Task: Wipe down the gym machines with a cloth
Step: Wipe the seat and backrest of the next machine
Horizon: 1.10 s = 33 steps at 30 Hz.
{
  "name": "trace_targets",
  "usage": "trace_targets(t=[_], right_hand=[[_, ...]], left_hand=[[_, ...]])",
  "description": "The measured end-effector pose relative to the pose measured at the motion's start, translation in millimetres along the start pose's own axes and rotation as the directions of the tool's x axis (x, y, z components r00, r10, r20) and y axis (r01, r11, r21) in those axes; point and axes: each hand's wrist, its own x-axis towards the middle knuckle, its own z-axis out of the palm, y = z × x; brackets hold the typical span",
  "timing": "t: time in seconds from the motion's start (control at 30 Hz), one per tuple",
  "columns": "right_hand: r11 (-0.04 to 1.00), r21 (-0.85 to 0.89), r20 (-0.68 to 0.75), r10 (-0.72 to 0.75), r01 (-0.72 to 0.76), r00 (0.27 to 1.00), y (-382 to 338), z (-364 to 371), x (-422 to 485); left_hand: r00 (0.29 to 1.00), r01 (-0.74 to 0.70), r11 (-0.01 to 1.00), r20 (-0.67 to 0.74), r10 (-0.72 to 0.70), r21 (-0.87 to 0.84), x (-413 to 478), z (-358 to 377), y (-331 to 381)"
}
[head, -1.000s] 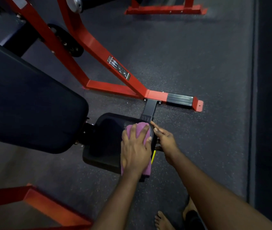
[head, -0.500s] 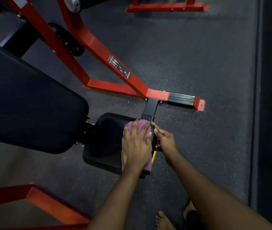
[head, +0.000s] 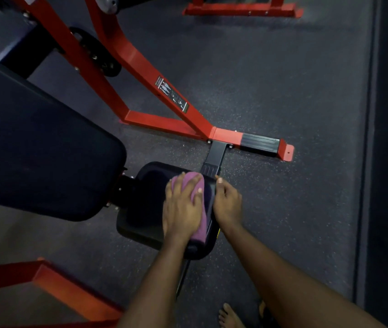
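We see a dim, low-contrast scene. The speckled floor (head: 282, 91) is brightest in the far middle and sinks into a dark strip at the right. The back pad (head: 34, 143) on the left is near-black shadow. 1 chrome cap (head: 105, 3) at the far edge glints. Straight lines bend toward the edges of our view, and the left hand (head: 183, 209) looks slightly blurred.

We found only one sign: a narrow black-and-white sticker (head: 171, 94) on the machine's slanting red strut (head: 141, 65), set along its upper face toward the lower end. It carried small white figures and lines of print, but they were too small and blurred for us to read. We could make out no word, brand or number.
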Motion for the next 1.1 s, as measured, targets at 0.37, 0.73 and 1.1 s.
trace_targets(t=[0.37,0.73,1.1], right_hand=[[0.991,-0.130,-0.172,-0.015,-0.007,0.985,-9,27,5],[0.955,-0.292,-0.213,-0.114,0.048,0.970,-14,25,0],[0.897,-0.437,-0.119,0.015,-0.066,0.993,-32,20,1]], left_hand=[[1.000,0.014,0.998,0.003,-0.014,-0.058,-9,-3,-23],[1.000,-0.012,0.996,-0.019,0.010,-0.090,10,-4,-20],[0.998,0.055,0.996,0.008,-0.054,-0.077,72,-4,-28]])
